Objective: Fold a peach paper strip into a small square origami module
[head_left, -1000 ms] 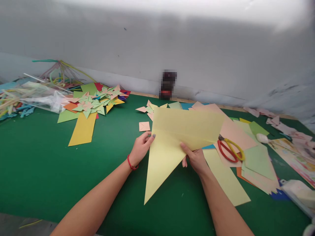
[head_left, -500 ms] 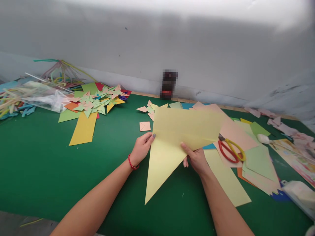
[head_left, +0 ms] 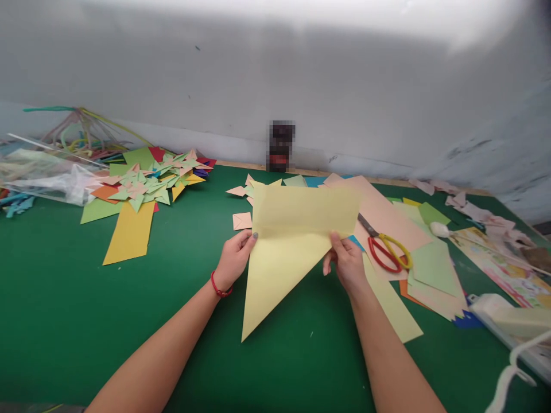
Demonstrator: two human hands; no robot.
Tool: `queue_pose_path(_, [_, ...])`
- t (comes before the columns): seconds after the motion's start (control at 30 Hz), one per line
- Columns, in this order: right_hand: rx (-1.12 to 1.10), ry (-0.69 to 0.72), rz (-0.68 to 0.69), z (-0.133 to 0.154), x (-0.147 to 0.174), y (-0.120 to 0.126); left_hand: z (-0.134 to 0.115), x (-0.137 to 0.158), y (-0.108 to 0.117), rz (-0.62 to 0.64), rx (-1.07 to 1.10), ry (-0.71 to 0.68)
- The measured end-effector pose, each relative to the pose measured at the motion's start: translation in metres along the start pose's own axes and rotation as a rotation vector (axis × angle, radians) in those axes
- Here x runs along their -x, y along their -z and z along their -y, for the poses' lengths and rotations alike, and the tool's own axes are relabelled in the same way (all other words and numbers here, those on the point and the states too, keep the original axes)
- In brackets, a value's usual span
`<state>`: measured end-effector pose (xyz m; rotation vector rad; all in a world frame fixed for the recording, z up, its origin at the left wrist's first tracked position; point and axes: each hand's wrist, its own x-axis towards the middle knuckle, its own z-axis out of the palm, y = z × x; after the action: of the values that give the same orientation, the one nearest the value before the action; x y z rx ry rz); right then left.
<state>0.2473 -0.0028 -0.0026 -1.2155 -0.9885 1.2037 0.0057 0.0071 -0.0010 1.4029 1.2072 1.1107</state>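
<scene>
A sheet of pale yellow paper (head_left: 293, 241) is held up above the green table, with a crease running across it and a pointed triangular part hanging down at the lower left. My left hand (head_left: 235, 258) pinches its left edge at the crease, thumb in front. On the right edge, near the other end of the crease, my right hand (head_left: 346, 261) grips it between thumb and fingers. Just left of the paper lies a small folded pink paper square (head_left: 241, 221). Folded pink and yellow paper points (head_left: 239, 190) show partly behind the sheet.
Scissors (head_left: 390, 249) with red and yellow handles lie on coloured paper sheets at right. Folded paper stars (head_left: 146, 186) are heaped at left on coloured paper, beside a clear plastic bag (head_left: 64, 183). A white device with a cord (head_left: 508, 321) stands at the right edge.
My right hand has slid up along the paper's right edge to the crease end. The sheet's right side has drawn in, uncovering the scissor blades. The view has shifted slightly right.
</scene>
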Motion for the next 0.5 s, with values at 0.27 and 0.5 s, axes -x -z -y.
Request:
queue_pose_path(0.27, [0.029,0.107,-0.141,0.0081,-0.0033,0.0074,-0.0018,0.0005,0.0005,0.035,0.02,0.016])
queue_pose_path(0.5, [-0.086,0.094,-0.104,-0.0012,0.0,0.0027,-0.0002,0.0019,-0.0003,0.027,0.023,0.011])
